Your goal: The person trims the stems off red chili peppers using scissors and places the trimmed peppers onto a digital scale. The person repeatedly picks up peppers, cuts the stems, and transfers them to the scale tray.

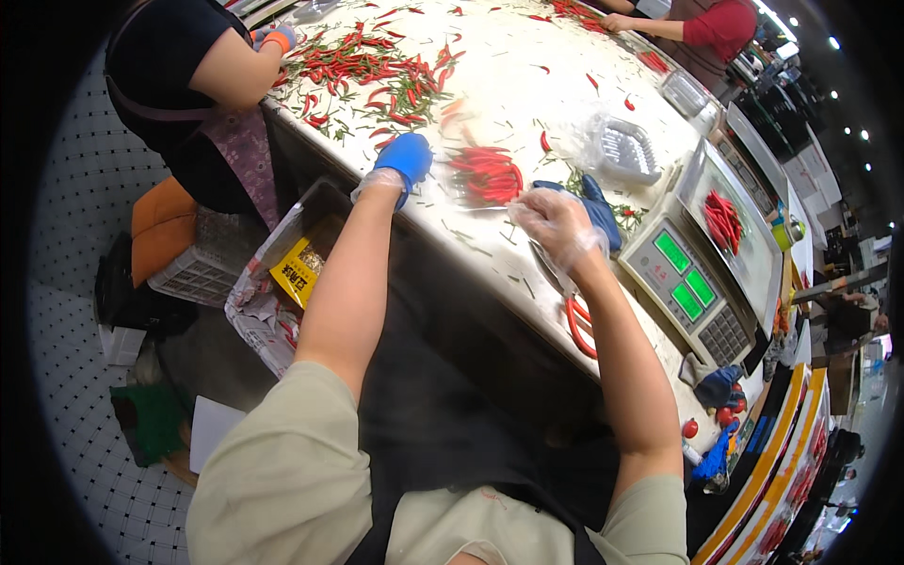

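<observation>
My left hand, in a blue glove with clear plastic at the wrist, rests near the table's front edge; its fingers are hidden from view. A bundle of red chillies lies just right of it. My right hand, in a clear plastic glove, is at the bundle's lower right end, fingers bent; whether it grips anything is unclear. Beside it lies a dark blue glove. Scissors with red handles lie partly under my right forearm. More red chillies with green stems are spread at the upper left.
A digital scale holds chillies at the right. A clear plastic tray stands behind the dark glove. One co-worker stands at the left, another at the far right. A lined bin is below the table edge.
</observation>
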{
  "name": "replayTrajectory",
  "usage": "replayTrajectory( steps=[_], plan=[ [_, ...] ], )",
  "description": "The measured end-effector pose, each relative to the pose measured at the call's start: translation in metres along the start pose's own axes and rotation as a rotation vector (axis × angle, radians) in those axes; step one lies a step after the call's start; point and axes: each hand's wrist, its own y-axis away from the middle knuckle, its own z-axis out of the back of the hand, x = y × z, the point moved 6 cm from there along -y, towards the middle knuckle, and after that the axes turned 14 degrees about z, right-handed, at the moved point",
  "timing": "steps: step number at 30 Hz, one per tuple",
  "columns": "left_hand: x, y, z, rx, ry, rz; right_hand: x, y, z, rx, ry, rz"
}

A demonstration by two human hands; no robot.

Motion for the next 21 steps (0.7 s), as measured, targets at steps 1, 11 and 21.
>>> replayTrajectory(
  steps=[1, 11, 21],
  plan=[
    [0.002, 0.002, 0.007, -0.061, 0.040, 0.008, -0.011, -0.012, -0.010, 0.045, 0.024, -0.067],
    [-0.038, 0.041, 0.026, -0.237, 0.225, 0.182, -0.147, -0.100, 0.001, 0.012, 0.455, -0.322],
    [-0.041, 0.040, 0.025, -0.249, 0.138, 0.225, -0.140, -0.109, -0.020, 0.124, 0.375, -0.250]
  ],
)
